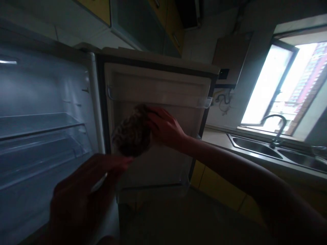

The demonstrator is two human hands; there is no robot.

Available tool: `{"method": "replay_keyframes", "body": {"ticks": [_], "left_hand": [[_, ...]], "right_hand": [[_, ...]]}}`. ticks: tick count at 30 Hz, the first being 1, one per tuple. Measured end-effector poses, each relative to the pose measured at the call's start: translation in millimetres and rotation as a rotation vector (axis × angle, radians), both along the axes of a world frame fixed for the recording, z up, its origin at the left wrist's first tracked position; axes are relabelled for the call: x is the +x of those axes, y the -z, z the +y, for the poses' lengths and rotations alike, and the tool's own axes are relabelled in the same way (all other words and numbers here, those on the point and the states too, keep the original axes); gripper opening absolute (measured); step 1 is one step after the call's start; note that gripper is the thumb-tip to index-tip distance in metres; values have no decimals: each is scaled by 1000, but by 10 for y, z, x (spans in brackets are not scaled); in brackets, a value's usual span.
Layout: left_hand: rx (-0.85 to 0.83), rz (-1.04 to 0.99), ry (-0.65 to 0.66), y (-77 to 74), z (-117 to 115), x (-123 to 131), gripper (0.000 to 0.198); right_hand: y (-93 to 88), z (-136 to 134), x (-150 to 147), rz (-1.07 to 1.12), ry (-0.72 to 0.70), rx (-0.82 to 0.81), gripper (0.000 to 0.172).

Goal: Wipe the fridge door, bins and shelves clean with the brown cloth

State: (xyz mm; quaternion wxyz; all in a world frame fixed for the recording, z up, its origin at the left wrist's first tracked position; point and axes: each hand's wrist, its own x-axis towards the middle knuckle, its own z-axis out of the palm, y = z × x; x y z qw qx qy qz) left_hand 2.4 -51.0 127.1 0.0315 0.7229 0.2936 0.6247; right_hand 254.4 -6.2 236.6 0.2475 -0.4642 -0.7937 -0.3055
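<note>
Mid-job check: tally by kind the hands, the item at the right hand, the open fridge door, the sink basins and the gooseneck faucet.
Hands: 2 (left hand, right hand)
Patterned bundle, blurred: 1
Fridge door: 1
Sink basins: 2
Gooseneck faucet: 1
Total: 7

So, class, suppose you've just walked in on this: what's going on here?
A person stands at an open refrigerator in a dim kitchen. Their right hand holds a dark, patterned item in front of the open door; it is too blurred to identify. Their left hand is just below it, fingertips at its lower edge, though whether they touch it is unclear. Off to the right are a sink and an open window.
</note>
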Motion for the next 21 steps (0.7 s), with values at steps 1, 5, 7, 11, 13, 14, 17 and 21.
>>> {"method": "replay_keyframes", "body": {"ticks": [1,5,7,11,13,14,17,21], "left_hand": [[40,54,-3,-128,117,73,31],[125,301,-89,-510,615,420,48],[64,486,-128,-593,819,566,55],[-255,820,-209,-671,1100,673,70],[-347,869,-186,-714,1201,656,81],[-360,866,-144,-738,1245,643,84],[-349,747,35,-816,1344,603,75],[-332,380,70,-917,1416,510,68]], "right_hand": [[9,107,19,31,21,4,44],[60,420,165,-101,21,-87,39],[97,396,297,-75,8,-96,34],[189,8,809,217,8,76,34],[245,-168,1215,332,-28,298,38],[280,-206,1441,401,-31,437,38],[433,-86,2084,711,82,708,36],[755,362,2537,1053,171,369,90]]}}
